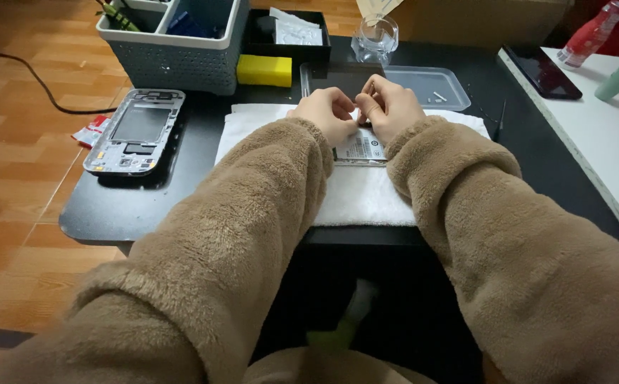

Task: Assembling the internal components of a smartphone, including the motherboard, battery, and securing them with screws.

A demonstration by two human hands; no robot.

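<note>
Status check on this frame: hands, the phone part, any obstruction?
Left hand and right hand both pinching at phone body on white cloth. Grip detail hidden. Nothing in the way.

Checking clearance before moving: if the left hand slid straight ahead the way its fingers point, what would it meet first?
Probably the right hand: the left hand points right and slightly away, fingertips nearly touching it over the small flat part.

Both arms wear thick, fuzzy tan fleece sleeves (253, 213) that end at the wrists.
</note>
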